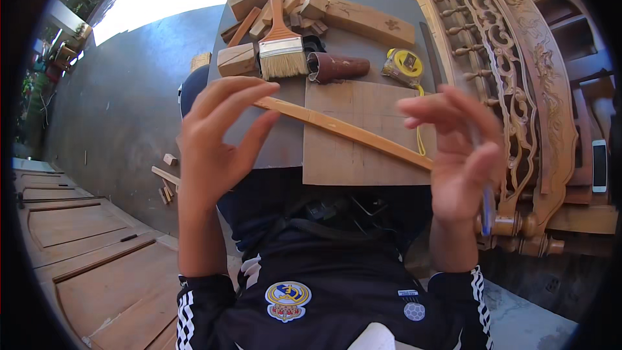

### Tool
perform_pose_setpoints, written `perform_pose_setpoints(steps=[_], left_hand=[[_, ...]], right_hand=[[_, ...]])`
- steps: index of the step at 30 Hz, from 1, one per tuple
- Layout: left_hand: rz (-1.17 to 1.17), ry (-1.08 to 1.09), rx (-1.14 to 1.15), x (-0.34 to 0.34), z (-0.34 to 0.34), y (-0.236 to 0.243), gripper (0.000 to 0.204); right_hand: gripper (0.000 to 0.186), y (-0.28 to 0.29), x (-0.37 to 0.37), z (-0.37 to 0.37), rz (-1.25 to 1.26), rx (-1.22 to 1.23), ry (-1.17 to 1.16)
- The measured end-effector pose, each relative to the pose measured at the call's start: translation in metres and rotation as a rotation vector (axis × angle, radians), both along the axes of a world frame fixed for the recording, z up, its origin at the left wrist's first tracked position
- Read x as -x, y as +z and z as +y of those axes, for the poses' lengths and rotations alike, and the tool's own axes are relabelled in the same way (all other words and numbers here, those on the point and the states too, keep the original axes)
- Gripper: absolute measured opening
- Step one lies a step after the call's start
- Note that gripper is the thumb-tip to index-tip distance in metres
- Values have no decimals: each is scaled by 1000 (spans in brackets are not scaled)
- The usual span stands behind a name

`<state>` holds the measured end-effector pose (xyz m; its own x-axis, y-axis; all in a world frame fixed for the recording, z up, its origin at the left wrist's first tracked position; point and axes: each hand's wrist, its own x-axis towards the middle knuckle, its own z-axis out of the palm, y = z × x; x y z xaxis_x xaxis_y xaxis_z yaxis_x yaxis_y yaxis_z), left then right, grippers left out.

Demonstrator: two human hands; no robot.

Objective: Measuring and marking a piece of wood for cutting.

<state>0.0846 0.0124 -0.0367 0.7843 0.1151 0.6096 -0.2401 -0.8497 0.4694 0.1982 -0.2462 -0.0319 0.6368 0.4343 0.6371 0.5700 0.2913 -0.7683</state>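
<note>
My left hand (pixel 220 136) is raised with its thumb and fingers apart, beside the left end of a narrow wooden strip (pixel 350 131). Whether the fingertips touch that end, I cannot tell. The strip slants down to the right across a flat wooden board (pixel 363 162). My right hand (pixel 463 162) hovers by the strip's other end, its fingers loosely curved and slightly blurred. A blue pen (pixel 487 210) is tucked in that hand, sticking out below the palm. A yellow tape measure (pixel 403 67) lies just beyond the board, its yellow cord trailing toward my right hand.
On the grey table (pixel 285 142) lie a wide paintbrush (pixel 282 52), a brown rolled sheet (pixel 340 68), and several wood blocks (pixel 369 19). Carved wooden furniture (pixel 499 58) stands close on the right, with a white phone (pixel 599 165) nearby. Wooden panels (pixel 84 233) lie at left.
</note>
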Motion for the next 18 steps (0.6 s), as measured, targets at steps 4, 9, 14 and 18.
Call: perform_pose_setpoints(steps=[4,9,14,18], left_hand=[[157,34,-108,-12,-4,-36,34],[214,29,-66,-10,-16,-52,26],[124,18,18,-5,-23,-67,26],[83,-11,78,-6,-21,-73,26]], right_hand=[[47,3,-24,16,66,351,194],[24,-19,-22,43,404,543,308],[16,-36,-34,43,602,501,252],[18,-42,-32,39,463,523,244]])
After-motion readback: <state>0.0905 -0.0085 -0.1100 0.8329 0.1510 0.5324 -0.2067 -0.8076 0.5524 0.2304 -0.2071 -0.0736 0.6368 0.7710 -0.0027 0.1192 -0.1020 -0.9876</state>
